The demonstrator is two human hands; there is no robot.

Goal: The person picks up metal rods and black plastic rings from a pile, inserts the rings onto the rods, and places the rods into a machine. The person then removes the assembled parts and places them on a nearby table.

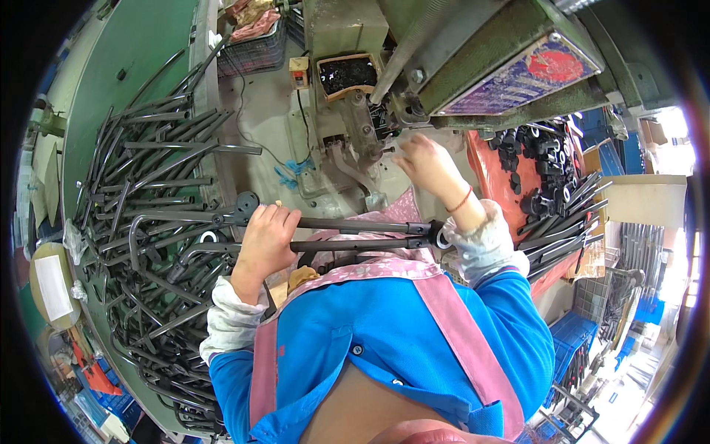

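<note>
My left hand is wrapped round a black tubular metal frame, held across my lap. The frame has two roughly parallel tubes, with bent ends at the left and a round black fitting at the right. A dark round joint piece sits on it beside my left hand. My right hand is raised near the base of a green press machine, fingers bent together at a small dark metal part. Blur at the fingertips hides what they hold, if anything.
Many black tubes lie piled on the green table at the left. Small black parts and more tubes rest on an orange sheet at the right. A tray of small dark pieces stands beside the machine.
</note>
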